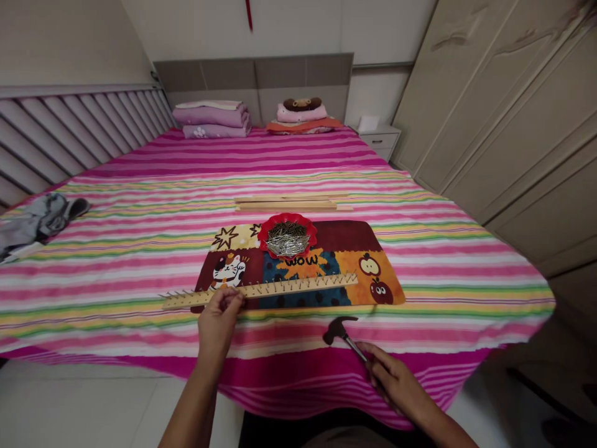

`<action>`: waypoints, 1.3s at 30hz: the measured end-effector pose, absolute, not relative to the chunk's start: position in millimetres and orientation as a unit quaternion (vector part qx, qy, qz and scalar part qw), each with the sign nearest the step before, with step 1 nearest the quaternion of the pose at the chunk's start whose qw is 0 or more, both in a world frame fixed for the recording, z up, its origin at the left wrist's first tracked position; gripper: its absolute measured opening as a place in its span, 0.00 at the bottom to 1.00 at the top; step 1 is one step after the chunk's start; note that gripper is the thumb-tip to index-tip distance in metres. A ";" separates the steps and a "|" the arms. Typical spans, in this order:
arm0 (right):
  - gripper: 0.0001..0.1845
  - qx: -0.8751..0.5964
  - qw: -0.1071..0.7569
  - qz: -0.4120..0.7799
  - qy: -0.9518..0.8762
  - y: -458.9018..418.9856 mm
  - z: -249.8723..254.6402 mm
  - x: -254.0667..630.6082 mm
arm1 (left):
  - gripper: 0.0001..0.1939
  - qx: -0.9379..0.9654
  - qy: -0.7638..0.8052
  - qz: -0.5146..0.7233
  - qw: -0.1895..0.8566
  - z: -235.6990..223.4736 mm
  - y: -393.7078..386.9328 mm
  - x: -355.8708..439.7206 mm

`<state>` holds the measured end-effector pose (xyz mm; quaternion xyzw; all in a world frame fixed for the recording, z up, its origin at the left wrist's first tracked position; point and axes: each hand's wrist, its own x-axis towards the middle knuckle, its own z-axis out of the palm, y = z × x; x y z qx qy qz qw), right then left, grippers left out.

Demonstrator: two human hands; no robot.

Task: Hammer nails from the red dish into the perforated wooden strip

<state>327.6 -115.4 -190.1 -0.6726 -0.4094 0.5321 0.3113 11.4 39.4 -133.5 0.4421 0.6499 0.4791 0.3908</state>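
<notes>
A long, narrow wooden strip [298,286] lies slightly slanted across a patterned mat, its left end reaching past the mat's edge. Several nails stand up along it, some leaning. My left hand [221,314] is closed at the near edge of the strip, left of its middle, thumb and fingers on the wood; whether a nail is also between the fingertips is too small to tell. Lower right, my right hand [392,379] grips the handle of a claw hammer [341,330], whose dark head is apart from the strip. A red scalloped bowl [311,239] of dark and silvery nails sits beyond the strip.
The mat [345,236] rests on a bed with a striped sheet [443,267]. Several more wooden strips [286,204] lie behind the bowl. Grey clothing [41,221] is at the left, folded bedding [212,118] by the headboard. Wardrobe doors [504,112] stand along the right.
</notes>
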 end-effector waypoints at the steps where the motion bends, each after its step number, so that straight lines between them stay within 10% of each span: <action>1: 0.31 -0.671 0.311 0.533 -0.411 -115.3 -189.6 327.8 | 0.18 0.446 0.651 0.480 0.383 -133.0 42.2 15.9; 24: 0.27 -0.655 0.317 0.484 -0.486 -114.7 -180.9 323.2 | 0.13 0.535 0.693 0.393 0.283 -140.2 48.0 28.0; 39: 0.23 -0.490 0.335 0.319 -0.739 -23.2 -67.1 223.4 | 0.08 0.616 0.636 0.433 0.167 -159.6 45.5 22.3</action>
